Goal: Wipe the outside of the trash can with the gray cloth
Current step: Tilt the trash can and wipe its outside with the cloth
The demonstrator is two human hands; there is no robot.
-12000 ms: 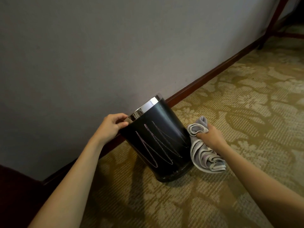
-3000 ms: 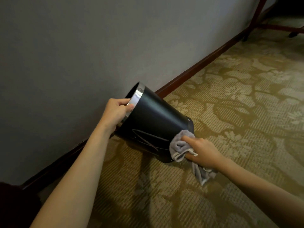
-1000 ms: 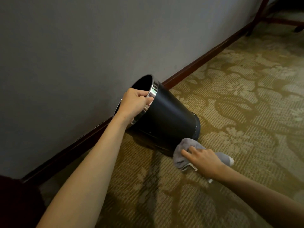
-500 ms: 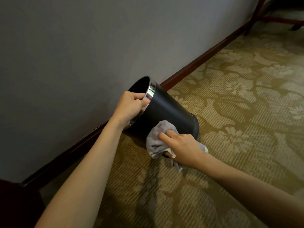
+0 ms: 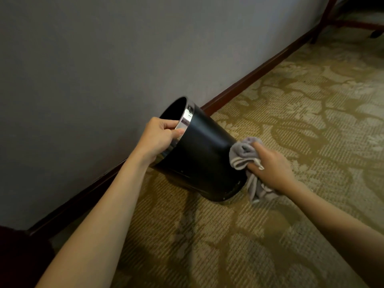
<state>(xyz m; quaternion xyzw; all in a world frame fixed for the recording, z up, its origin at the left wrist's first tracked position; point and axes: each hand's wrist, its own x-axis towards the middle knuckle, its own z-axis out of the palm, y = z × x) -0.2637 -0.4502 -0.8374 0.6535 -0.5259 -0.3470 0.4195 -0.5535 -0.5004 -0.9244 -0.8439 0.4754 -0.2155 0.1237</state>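
One trash can (image 5: 199, 154), one gray cloth (image 5: 246, 161), two gripping hands.

No readable text, labels, brands or numbers anywhere: trash can (image 5: 203, 154) plain black, unmarked.

One black trash can (image 5: 204, 161), centre of frame, with one chrome rim band (image 5: 185, 121). One gray cloth (image 5: 246, 161), right of centre. Two bare hands: left hand (image 5: 160, 138) at centre, right hand (image 5: 272, 167) right of centre. One patterned carpet (image 5: 291, 113). One gray wall (image 5: 104, 59), upper left. One dark wooden baseboard (image 5: 249, 80). Furniture legs at upper right, count unclear.
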